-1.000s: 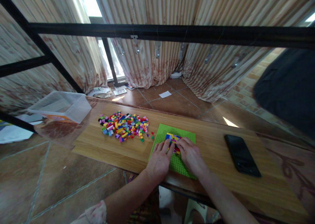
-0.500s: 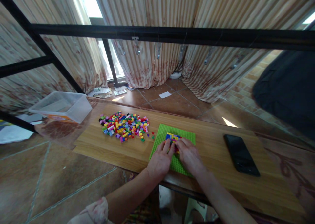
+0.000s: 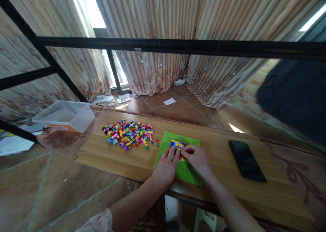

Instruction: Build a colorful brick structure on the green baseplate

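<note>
A green studded baseplate (image 3: 187,177) lies on the wooden board, with a patch of small colourful toy bricks (image 3: 178,145) joined on its middle. My left hand (image 3: 164,169) rests over the near left of that patch, fingers stretched out and touching the bricks. On the patch's right side, my right hand (image 3: 197,159) has thumb and forefinger pinched together at the bricks. Whatever is between those fingertips is too small to make out. Both hands partly hide the near bricks.
Left of the baseplate spreads a pile of loose toy bricks (image 3: 129,133). A clear plastic box (image 3: 81,118) stands at the board's far left. To the right lies a black phone (image 3: 247,160). A black metal rail (image 3: 163,45) crosses in front of the curtains (image 3: 158,14).
My right hand has drawn slightly to the right and its fingers now pinch, uncovering more bricks. My left hand stays nearly in place. The view has tilted up a little.
</note>
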`<state>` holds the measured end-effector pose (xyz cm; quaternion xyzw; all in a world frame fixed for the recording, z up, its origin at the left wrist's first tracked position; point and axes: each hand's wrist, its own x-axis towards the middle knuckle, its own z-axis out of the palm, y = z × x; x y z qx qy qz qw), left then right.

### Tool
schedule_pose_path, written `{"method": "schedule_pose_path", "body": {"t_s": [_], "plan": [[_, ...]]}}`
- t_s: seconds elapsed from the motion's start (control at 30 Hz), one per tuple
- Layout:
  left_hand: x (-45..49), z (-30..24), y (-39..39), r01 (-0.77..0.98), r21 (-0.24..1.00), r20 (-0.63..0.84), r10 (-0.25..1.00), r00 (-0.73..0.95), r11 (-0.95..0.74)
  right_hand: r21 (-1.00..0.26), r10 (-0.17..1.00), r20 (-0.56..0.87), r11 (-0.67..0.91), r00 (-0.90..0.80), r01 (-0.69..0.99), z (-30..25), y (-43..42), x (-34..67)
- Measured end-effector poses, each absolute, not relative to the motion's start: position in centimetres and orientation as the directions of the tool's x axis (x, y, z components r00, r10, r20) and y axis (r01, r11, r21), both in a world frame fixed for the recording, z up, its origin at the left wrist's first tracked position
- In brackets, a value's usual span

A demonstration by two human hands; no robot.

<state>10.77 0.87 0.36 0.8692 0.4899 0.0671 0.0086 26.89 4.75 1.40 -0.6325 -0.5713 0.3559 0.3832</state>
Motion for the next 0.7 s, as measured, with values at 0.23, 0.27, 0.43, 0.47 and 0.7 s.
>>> {"method": "schedule_pose_path", "body": {"t_s": [0.23, 0.27, 0.43, 0.47, 0.7], "plan": [[10.6, 0.5, 0.9, 0.842, 0.113, 0.124, 0.849, 0.514, -0.527, -0.945, 0.979, -0.09, -0.141, 0.181, 0.296, 0.3, 4.9, 26.3], [10.5, 0.7, 0.8, 0.838, 0.144, 0.138, 0.849, 0.51, -0.526, -0.953, 0.979, -0.093, -0.14, 0.18, 0.27, 0.5, 4.8, 26.2], [8.8, 1.8, -0.4, 0.805, 0.358, 0.262, 0.878, 0.401, -0.474, -0.984, 0.97, -0.108, -0.136, 0.218, 0.118, 2.2, 4.3, 27.5], [8.1, 1.9, -0.7, 0.803, 0.389, 0.288, 0.887, 0.361, -0.453, -0.987, 0.966, -0.107, -0.133, 0.237, 0.095, 2.6, 4.2, 28.1], [1.2, 1.0, -2.1, 0.837, 0.515, 0.302, 0.953, 0.023, -0.184, -0.968, 0.96, -0.012, -0.081, 0.28, 0.236, 2.9, 3.4, 31.9]]}}
